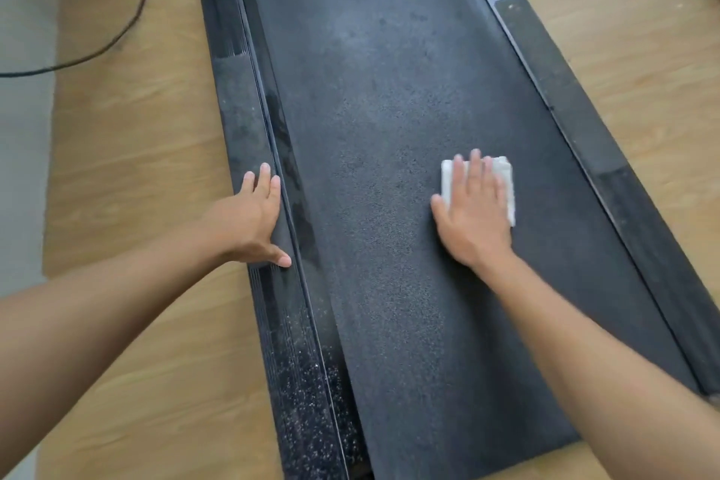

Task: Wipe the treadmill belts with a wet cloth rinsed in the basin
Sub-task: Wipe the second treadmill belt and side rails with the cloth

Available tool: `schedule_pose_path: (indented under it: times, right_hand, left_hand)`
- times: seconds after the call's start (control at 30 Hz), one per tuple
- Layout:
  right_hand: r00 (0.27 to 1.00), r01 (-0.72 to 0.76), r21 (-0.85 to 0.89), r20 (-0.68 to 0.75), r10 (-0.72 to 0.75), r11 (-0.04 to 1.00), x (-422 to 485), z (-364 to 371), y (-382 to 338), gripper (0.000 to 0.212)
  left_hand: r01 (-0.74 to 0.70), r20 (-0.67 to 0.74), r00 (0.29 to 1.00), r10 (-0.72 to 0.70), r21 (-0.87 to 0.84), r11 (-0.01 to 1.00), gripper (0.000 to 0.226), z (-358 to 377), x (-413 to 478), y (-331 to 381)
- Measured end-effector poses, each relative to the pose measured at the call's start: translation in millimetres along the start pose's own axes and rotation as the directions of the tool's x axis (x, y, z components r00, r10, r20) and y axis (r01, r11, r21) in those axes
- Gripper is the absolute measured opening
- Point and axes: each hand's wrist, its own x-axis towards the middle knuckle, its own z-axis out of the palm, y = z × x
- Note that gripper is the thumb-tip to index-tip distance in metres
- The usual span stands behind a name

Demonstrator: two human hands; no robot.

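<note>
The right hand (473, 212), fingers spread flat, is pressing the folded white cloth (502, 183) onto the dark textured treadmill belt (370, 109), whose long axis is running away far (unwiped stretch ahead). The left hand (253, 218) is bracing, flat, on the left black side rail (241, 117).

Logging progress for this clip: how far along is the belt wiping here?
Done: dark damp streaks along the left edge of the belt suggest wiping there. In hand: the right hand presses a folded cloth flat on the belt; the left hand rests on the left side rail. Left: the far belt looks grey and dusty, and the near rail is speckled. No basin in view.
</note>
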Motion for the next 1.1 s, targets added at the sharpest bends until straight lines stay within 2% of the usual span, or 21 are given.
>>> schedule_pose_path:
  times: [0.07,0.13,0.23,0.27,0.3,0.33,0.37,0.43,0.47,0.5,0.57,0.67,0.7,0.73,0.8,0.9,0.97,1.03,1.07,1.1]
  right_hand:
    - [0.951,0.310,-0.032,0.026,-0.309,0.950,-49.9,26.3,-66.2,0.075]
    - [0.814,0.578,-0.050,0.098,-0.572,0.814,-110.7,48.6,-105.1,0.074]
    - [0.615,0.784,-0.047,0.192,-0.765,0.618,-130.5,48.4,-83.8,0.078]
    - [0.580,0.813,-0.064,0.194,-0.792,0.579,-118.2,44.6,-65.6,0.078]
    - [0.592,0.805,-0.091,0.183,-0.785,0.586,-103.3,40.7,-46.0,0.079]
    - [0.656,0.755,-0.126,0.140,-0.741,0.644,-85.4,36.0,-22.9,0.080]
    - [0.755,0.655,-0.147,0.088,-0.650,0.741,-65.4,28.8,4.1,0.079]
    - [0.945,0.327,-0.133,0.025,-0.327,0.935,-32.8,6.4,68.6,0.076]
    - [0.988,0.155,-0.100,0.028,-0.153,0.983,-24.9,-5.3,101.8,0.077]
    - [0.999,0.030,-0.063,0.035,-0.028,0.998,-22.4,-14.4,131.0,0.080]
    - [0.997,-0.071,-0.023,0.028,0.071,0.997,-27.0,-21.2,164.3,0.083]
    - [0.983,-0.182,0.005,-0.021,0.182,0.983,-38.2,-10.5,133.9,0.087]
    - [0.983,-0.183,0.014,-0.018,0.184,0.983,-44.2,-4.5,106.2,0.087]
    - [0.993,-0.119,0.019,-0.008,0.120,0.993,-54.3,3.7,72.7,0.086]
    - [0.990,0.142,-0.005,0.017,-0.142,0.990,-95.1,28.2,-0.6,0.084]
    - [0.856,0.516,-0.032,0.064,-0.513,0.856,-173.8,63.4,-71.6,0.086]
    - [0.766,0.637,-0.015,0.120,-0.632,0.770,-193.9,68.0,-69.1,0.083]
    - [0.661,0.748,-0.050,0.148,-0.736,0.662,-181.3,59.6,-34.9,0.081]
    - [0.648,0.761,-0.083,0.157,-0.745,0.644,-168.3,52.8,-10.9,0.081]
    - [0.685,0.729,-0.113,0.129,-0.717,0.675,-151.2,45.7,17.1,0.082]
  left_hand:
    - [0.032,0.035,0.999,-0.033,0.039,0.999,0.144,-5.1,0.1,6.2]
    - [0.064,0.070,0.995,-0.071,0.095,0.993,0.143,-8.1,-2.1,11.8]
    - [0.091,0.116,0.987,-0.109,0.152,0.984,0.140,-12.9,0.7,20.3]
    - [0.102,0.125,0.985,-0.120,0.143,0.984,0.139,-14.0,0.2,22.2]
    - [0.109,0.126,0.984,-0.126,0.135,0.985,0.138,-15.1,-0.9,23.1]
    - [0.109,0.124,0.985,-0.124,0.127,0.986,0.138,-16.1,-2.4,24.0]
    - [0.105,0.120,0.986,-0.118,0.112,0.988,0.137,-16.0,-3.7,23.4]
    - [0.098,0.104,0.989,-0.106,0.081,0.992,0.138,-15.1,-6.6,20.7]
    - [0.093,0.095,0.990,-0.100,0.081,0.992,0.139,-14.2,-6.9,19.4]
    - [0.089,0.089,0.991,-0.097,0.087,0.992,0.139,-13.3,-6.6,18.3]
    - [0.095,0.084,0.991,-0.103,0.091,0.991,0.138,-12.5,-6.5,17.8]
    - [0.122,0.080,0.988,-0.132,0.114,0.986,0.139,-15.7,-4.8,23.7]
    - [0.122,0.079,0.988,-0.134,0.131,0.984,0.141,-18.9,-4.5,27.1]
    - [0.122,0.076,0.988,-0.135,0.157,0.980,0.141,-22.6,-5.0,31.0]
    - [0.118,0.072,0.988,-0.138,0.227,0.967,0.134,-31.2,-6.4,39.4]
    - [0.134,0.042,0.988,-0.151,0.280,0.951,0.120,-40.6,-7.1,47.8]
    - [0.170,0.022,0.983,-0.180,0.241,0.956,0.126,-37.0,-8.0,46.0]
    - [0.204,0.034,0.976,-0.213,0.177,0.963,0.141,-28.1,-4.2,40.5]
    - [0.218,0.035,0.973,-0.226,0.150,0.964,0.147,-24.9,-2.7,37.3]
    - [0.227,0.026,0.972,-0.233,0.128,0.965,0.151,-23.7,-2.3,34.9]
